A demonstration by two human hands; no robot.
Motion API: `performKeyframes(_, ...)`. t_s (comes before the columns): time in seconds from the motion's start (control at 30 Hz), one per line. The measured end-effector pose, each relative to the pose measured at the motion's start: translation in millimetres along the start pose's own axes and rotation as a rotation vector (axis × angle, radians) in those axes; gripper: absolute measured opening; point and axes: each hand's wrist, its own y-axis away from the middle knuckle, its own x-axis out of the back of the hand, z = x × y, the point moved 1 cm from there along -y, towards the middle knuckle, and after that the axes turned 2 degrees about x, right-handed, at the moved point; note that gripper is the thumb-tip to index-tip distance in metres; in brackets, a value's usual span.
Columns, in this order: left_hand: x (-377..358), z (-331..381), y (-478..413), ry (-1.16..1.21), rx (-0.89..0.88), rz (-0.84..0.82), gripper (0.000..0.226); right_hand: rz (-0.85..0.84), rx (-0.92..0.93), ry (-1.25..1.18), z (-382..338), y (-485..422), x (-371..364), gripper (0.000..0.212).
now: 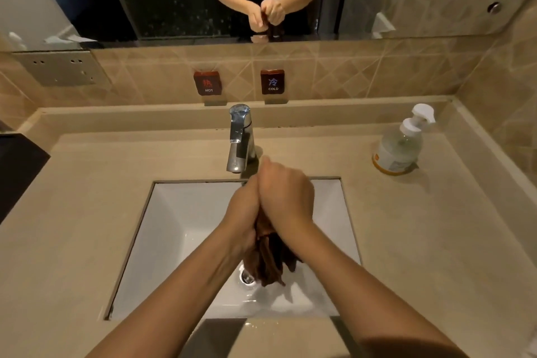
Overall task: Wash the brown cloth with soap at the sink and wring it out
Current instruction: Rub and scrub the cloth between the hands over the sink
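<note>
So the brown cloth (pixel 268 261) is bunched into a rope hanging over the drain (pixel 247 276), inside the white sink (pixel 177 212). Left hand (pixel 242 218) and right hand (pixel 286 197) are both clamped tight around its top, pressed together just near of the faucet (pixel 239 139). Risk imo: a hard twist flings drips onto the counter (pixel 406 227), or a wet grip slips and it drops. Soap bottle (pixel 399 145) sits far right, well apart.

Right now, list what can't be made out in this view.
- Top of the cloth: wrapped inside the left hand and right hand, head view.
- Drain: partly behind the hanging cloth.
- Tap: whether water is running; the hands cover the space under the spout.
- Soap bottle label: too small to read.
- Dark object at the left edge: cut off.
</note>
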Motion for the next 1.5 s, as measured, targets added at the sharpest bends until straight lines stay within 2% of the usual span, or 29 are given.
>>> performKeyframes(0.1,1.6,3.9,5.2,-0.013,0.014,-0.058,0.024,-0.149,-0.012,-0.19,22.0,-12.3,-3.3,0.028)
performKeyframes(0.2,8.8,13.4,-2.3,0.016,-0.015,-0.023,0.023,-0.037,0.029,-0.07,16.9,12.6,-7.3,0.011)
performKeyframes(0.23,9.2,15.4,-2.9,0.036,-0.015,0.003,0.023,-0.051,0.051,-0.024,8.8,25.0,-9.7,0.008)
performKeyframes(0.3,6.2,14.0,-2.6,0.062,-0.006,0.018,0.026,-0.033,0.043,0.017,-3.2,35.1,-16.5,0.022)
performKeyframes(0.37,2.4,7.4,-1.5,0.039,0.003,0.009,0.03,0.066,0.044,0.035,2.4,24.8,-17.9,0.025)
performKeyframes(0.43,0.2,2.0,2.3,0.007,0.013,-0.032,0.028,0.065,0.036,0.072,12.6,9.0,-13.0,0.023)
performKeyframes(0.5,1.3,1.7,7.2,0.009,0.015,-0.105,0.026,0.022,0.118,0.092,23.5,-5.6,-9.4,0.014)
performKeyframes(0.57,5.8,4.3,7.4,0.013,0.016,-0.17,0.026,-0.049,0.088,-0.024,34.4,-10.6,-9.9,0.021)
performKeyframes(0.63,12.1,11.2,8.5,-0.017,0.024,-0.216,0.033,-0.107,-0.02,-0.302,40.6,-9.6,-7.5,0.035)
performKeyframes(0.7,20.5,17.9,7.0,-0.08,0.062,-0.24,0.041,-0.042,-0.131,-0.563,47.8,-9.9,-3.0,0.045)
performKeyframes(0.77,29.5,19.3,2.6,-0.15,0.139,-0.243,0.048,-0.019,-0.169,-0.738,51.9,-11.2,6.3,0.049)
performKeyframes(0.9,38.1,13.2,-2.2,-0.254,0.251,-0.327,0.051,-0.193,-0.114,-0.877,60.0,-15.4,16.6,0.048)
performKeyframes(0.97,41.0,13.9,-2.1,-0.28,0.23,-0.383,0.042,-0.277,-0.094,-0.89,65.9,-17.0,17.1,0.043)
performKeyframes(1.03,44.0,17.4,-1.8,-0.23,0.204,-0.51,0.034,-0.365,-0.084,-0.88,73.0,-18.0,21.9,0.031)
performKeyframes(1.1,48.7,22.5,-3.4,-0.189,0.142,-0.615,0.046,-0.523,-0.051,-0.802,79.7,-16.3,26.5,0.021)
performKeyframes(1.17,52.0,26.1,-6.8,-0.22,0.059,-0.65,0.064,-0.715,-0.009,-0.676,83.6,-10.5,28.2,0.023)
performKeyframes(1.23,52.7,26.8,-8.3,-0.266,-0.009,-0.647,0.061,-0.844,0.009,-0.612,82.7,-4.1,26.7,0.028)
performKeyframes(1.3,51.7,26.6,-9.1,-0.31,-0.042,-0.637,0.054,-0.805,0.012,-0.656,83.2,-4.0,24.4,0.029)
performKeyframes(1.43,52.7,27.4,-13.3,-0.305,-0.032,-0.623,0.068,-0.523,-0.028,-0.862,90.5,-11.0,30.3,0.009)
performKeyframes(1.5,53.8,30.1,-13.8,-0.349,-0.008,-0.663,0.06,-0.475,-0.025,-0.944,92.8,-13.2,33.7,0.008)
